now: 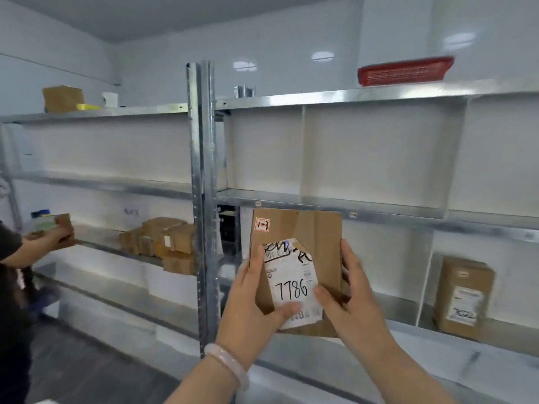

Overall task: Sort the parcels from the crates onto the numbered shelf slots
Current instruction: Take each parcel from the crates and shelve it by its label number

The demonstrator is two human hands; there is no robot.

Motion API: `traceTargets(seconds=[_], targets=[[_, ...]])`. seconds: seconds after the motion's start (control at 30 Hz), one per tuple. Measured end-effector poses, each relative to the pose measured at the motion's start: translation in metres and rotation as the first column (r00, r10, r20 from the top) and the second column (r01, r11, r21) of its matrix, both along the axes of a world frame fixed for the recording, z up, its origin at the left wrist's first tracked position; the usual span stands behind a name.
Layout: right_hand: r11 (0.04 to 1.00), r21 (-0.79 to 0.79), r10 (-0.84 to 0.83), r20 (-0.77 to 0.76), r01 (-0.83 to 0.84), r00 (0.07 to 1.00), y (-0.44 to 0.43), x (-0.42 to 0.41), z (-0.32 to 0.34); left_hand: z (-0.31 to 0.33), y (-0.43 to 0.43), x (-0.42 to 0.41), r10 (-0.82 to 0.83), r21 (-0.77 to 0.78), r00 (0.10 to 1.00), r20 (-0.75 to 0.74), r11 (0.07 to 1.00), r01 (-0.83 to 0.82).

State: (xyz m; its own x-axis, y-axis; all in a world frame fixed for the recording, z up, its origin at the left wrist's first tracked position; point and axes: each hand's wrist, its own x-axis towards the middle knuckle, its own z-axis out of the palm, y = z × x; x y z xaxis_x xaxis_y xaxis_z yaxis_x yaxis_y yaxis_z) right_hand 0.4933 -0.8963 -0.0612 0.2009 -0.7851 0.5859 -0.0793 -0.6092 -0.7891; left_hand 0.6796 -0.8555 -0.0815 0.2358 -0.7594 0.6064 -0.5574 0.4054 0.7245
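A: Well, parcel (320,243) where?

B: Held upright in mid-air, near, just right of the post (204,170). In front of the right rack (393,212), top overlapping the middle shelf edge. Not resting on any shelf.

A: Gripped how?

B: By both hands. Left hand (250,298) clasping the left edge, thumb pressed on the white label (291,275). Right hand (347,293) clasping the right edge, thumb on the front, fingers along the side. Pale bracelet (227,363) on the left wrist.

A: Anything readable?

B: "7786", handwritten in black. Barcode and scribble above, too blurred to read. Small red-and-white sticker (262,225) at the cardboard's top left corner.

A: And on the racks?

B: Far right, lower shelf: one box (463,295) standing upright in the compartment right of a white divider, label unclear. Up top: red tray (405,70), and left of it a metal can (244,91). Left rack (102,112), lower shelf: pile of boxes (163,237) against the post. On top: brown box (62,98), yellow item (87,107), white roll (110,99).

A: Anyone else?

B: At the left edge, another person (11,258), holding a small box (62,225) beside the left rack.
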Motion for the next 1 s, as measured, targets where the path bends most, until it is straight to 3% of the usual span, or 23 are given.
traceTargets(seconds=[0.27,0.4,0.7,1.0], targets=[[0.943,-0.151,-0.32,-0.172,0.296,0.932,-0.053,-0.182,0.014,0.014,-0.098,-0.169,-0.192,-0.163,0.978,-0.084,0.971,0.177],[0.886,-0.203,-0.457,-0.227,0.417,0.86,-0.065,-0.246,0.01,0.021,-0.13,-0.229,-0.308,-0.128,0.946,-0.101,0.947,0.294],[0.74,-0.306,-0.672,-0.278,0.599,0.687,-0.105,-0.325,0.021,0.044,-0.212,-0.326,-0.355,-0.16,0.935,0.014,0.922,0.353],[0.605,-0.4,-0.79,-0.413,0.689,0.454,-0.202,-0.391,0.036,0.061,-0.323,-0.396,-0.424,-0.218,0.904,0.042,0.88,0.423]])
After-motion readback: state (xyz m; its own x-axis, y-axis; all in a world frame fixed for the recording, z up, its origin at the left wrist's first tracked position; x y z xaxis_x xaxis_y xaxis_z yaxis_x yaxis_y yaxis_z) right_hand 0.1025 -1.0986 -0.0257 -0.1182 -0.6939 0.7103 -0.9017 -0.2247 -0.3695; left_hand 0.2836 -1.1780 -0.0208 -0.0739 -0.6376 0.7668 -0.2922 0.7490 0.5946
